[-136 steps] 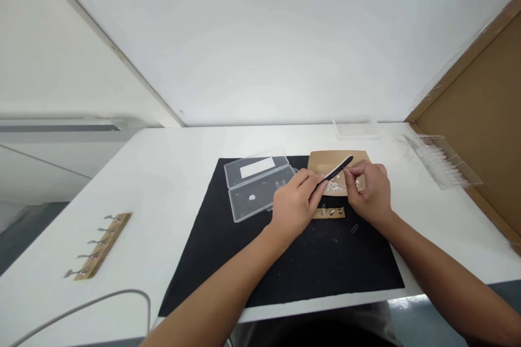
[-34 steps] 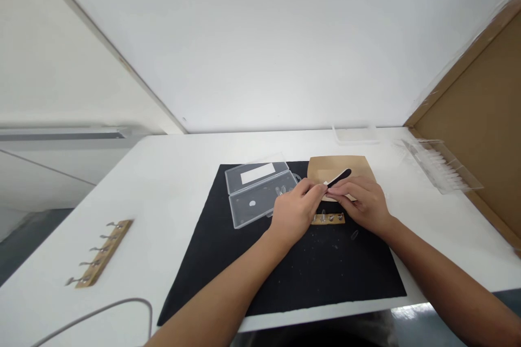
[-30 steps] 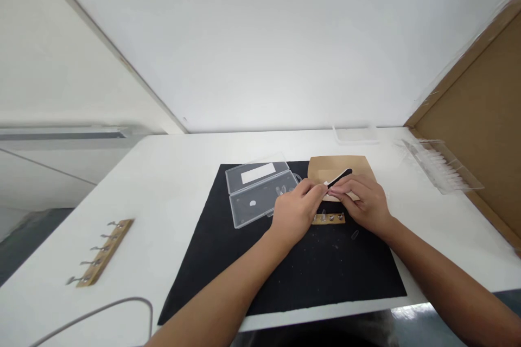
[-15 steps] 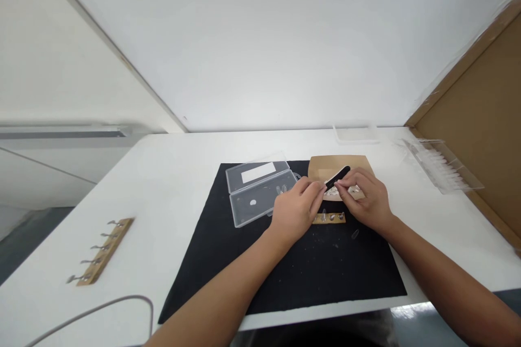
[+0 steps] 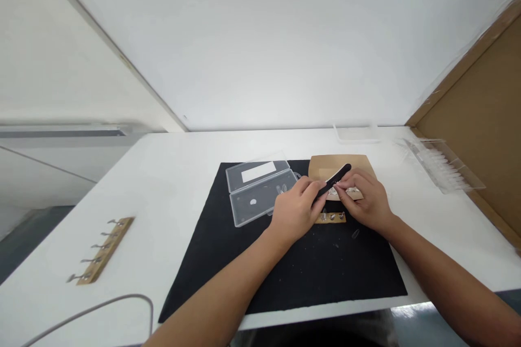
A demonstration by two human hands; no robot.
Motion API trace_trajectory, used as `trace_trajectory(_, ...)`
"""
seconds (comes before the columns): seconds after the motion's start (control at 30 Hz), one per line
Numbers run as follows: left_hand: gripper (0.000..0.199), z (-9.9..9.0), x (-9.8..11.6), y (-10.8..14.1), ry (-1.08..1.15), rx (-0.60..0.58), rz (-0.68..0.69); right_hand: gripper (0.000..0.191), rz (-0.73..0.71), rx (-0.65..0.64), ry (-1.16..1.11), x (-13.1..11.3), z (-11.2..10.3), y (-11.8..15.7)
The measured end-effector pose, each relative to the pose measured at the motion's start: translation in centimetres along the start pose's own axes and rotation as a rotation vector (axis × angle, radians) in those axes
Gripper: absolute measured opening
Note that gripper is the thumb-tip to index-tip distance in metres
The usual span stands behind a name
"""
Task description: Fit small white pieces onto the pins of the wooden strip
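My left hand (image 5: 296, 207) is closed around the lower end of a black nail file (image 5: 336, 177), which slants up to the right. Against the file's edge, my right hand (image 5: 364, 198) pinches a small, pale piece between thumb and fingertips, probably a nail tip; the fingers mostly cover it. Both hands are over a brown paper tray (image 5: 340, 162) with whitish bits in it. Just below them, a short wooden strip (image 5: 337, 218) with several small metal holders lies on the black mat (image 5: 309, 271). A loose clear nail tip (image 5: 355, 233) rests on the mat.
An open clear plastic case (image 5: 248, 207) with a few clear tips lies left of my hands. Another wooden strip with clips (image 5: 106, 249) stands at the far left, near a grey cable (image 5: 134, 297). To the right is a clear box of nail tips (image 5: 442, 168); a shallow clear tray (image 5: 356, 134) sits behind.
The nail file has shifted slightly in my left hand, its angle changing a little against the piece in my right fingers. Everything else stays in place.
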State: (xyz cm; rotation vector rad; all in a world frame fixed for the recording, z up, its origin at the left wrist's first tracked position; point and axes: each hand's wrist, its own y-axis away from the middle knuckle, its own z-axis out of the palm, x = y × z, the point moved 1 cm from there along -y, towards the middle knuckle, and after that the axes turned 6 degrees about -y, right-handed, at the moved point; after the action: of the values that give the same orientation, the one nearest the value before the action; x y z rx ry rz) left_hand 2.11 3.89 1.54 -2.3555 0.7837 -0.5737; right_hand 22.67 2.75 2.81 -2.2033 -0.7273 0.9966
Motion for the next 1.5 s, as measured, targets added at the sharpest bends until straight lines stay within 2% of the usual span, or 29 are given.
trace_trajectory(0.23, 0.018, -0.27, 0.10, -0.21, -0.001, 0.084, 0.012, 0.015, 0.064, 0.107, 0.023, 0.21, -0.32, 0.15)
trace_trajectory(0.43, 0.017, -0.29, 0.13, -0.23, 0.015, 0.100, 0.039, 0.013, 0.034, 0.090, -0.055, 0.34, -0.33, 0.00)
trace_trajectory(0.77, 0.017, -0.56, 0.25, -0.30, 0.053, 0.124, 0.062, 0.011, 0.027, 0.143, -0.034, -0.14, -0.54, 0.10)
trace_trajectory(1.07, 0.019, -0.52, 0.35, -0.15, 0.041, 0.120, 0.071, 0.015, -0.018, 0.137, 0.014, -0.03, -0.67, 0.11)
trace_trajectory(1.5, 0.023, 0.01, 0.07, 0.24, 0.065, 0.088, 0.029, 0.016, 0.045, 0.060, 0.044, -0.07, -0.63, 0.00)
